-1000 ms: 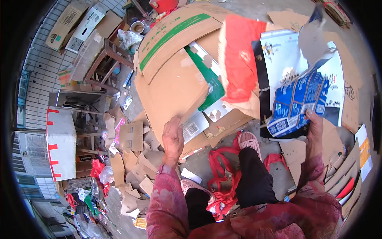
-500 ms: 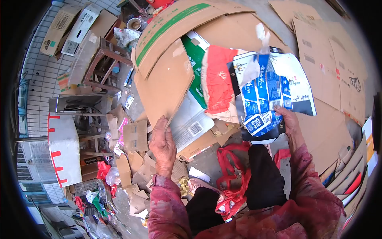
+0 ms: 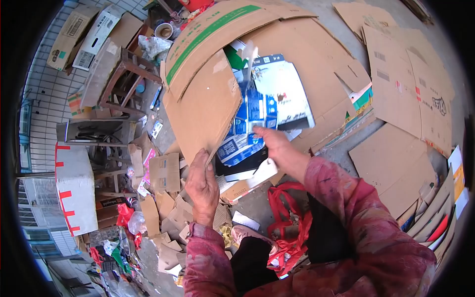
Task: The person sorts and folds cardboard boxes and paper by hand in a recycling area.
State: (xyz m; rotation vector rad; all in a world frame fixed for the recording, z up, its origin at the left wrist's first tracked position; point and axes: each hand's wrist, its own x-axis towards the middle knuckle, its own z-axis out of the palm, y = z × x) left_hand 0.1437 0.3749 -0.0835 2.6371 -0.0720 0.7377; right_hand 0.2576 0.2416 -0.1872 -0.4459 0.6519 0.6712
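My left hand [image 3: 203, 188] is closed on the lower edge of a brown cardboard flap [image 3: 205, 101], thumb along the edge, and holds it raised. A flattened blue-and-white printed carton [image 3: 284, 91] lies partly beneath that flap, its left side hidden. My right hand [image 3: 282, 151] grips the carton's near edge, thumb on top, the other fingers mostly out of sight. Below the carton and flap spreads a big flattened brown box with a green stripe [image 3: 213, 34]. A bit of green card [image 3: 235, 58] shows in the gap.
Flattened cardboard sheets [image 3: 396, 69] lie on the right, with more stacked upright [image 3: 435, 213]. Red straps [image 3: 289, 213] lie near my feet. Torn cardboard scraps [image 3: 166, 171] cover the floor at left. A wooden stool [image 3: 126, 74] stands behind them.
My right hand has moved left with the blue-and-white carton, bringing it partly under the raised flap. The red-and-brown piece beside it is now out of sight. My left hand stays put.
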